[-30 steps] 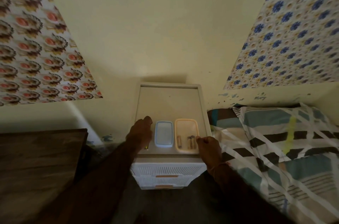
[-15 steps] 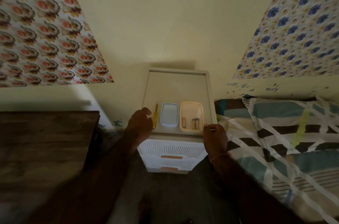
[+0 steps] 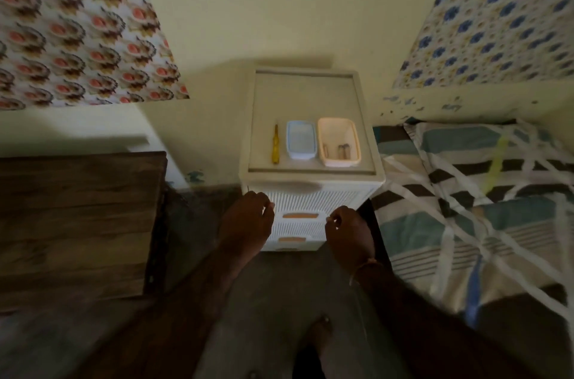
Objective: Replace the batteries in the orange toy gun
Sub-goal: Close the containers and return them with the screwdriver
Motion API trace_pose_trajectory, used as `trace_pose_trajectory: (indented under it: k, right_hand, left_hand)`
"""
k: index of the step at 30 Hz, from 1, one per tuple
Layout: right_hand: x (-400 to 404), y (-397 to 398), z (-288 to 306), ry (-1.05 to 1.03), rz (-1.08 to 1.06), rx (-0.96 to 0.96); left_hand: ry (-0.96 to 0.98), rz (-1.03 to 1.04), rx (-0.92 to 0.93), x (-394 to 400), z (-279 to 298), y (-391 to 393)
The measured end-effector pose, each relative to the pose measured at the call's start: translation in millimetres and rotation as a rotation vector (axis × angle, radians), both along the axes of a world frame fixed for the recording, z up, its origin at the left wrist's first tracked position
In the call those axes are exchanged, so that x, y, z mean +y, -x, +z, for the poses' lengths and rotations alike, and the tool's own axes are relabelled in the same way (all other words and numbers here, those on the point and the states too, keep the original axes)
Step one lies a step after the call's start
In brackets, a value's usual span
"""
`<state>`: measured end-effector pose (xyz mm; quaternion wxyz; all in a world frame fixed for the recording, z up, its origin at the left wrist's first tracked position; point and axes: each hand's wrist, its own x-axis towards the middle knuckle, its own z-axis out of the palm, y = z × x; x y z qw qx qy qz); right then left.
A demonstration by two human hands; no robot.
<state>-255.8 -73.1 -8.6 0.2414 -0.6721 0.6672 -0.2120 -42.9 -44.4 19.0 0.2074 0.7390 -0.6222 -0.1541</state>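
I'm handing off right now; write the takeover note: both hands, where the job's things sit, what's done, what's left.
Left hand: loosely curled, holding nothing, in front of the white plastic drawer unit.
Right hand: fingers curled; whether it pinches anything is unclear.
On the unit's top: yellow-handled screwdriver, light-blue rectangular tray, peach rectangular tub with small cylinders inside, likely batteries.
Done: tools laid out.
Left: the orange toy gun is not in view; find it, open it, swap the batteries.
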Motion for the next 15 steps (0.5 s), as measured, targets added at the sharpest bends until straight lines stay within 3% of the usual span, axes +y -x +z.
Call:
trace_pose_trajectory:
  k: [5,15]
  right_hand:
    - [25,-15,-56,-0.216,0.163,0.156]
    - [-4,-33,-124,-0.353,0.425,0.476]
  left_hand:
    - [-0.109,-0.115,-0.03,33,-55,-12]
    - [-0.187,-0.258,-0.092,39,-111,-5]
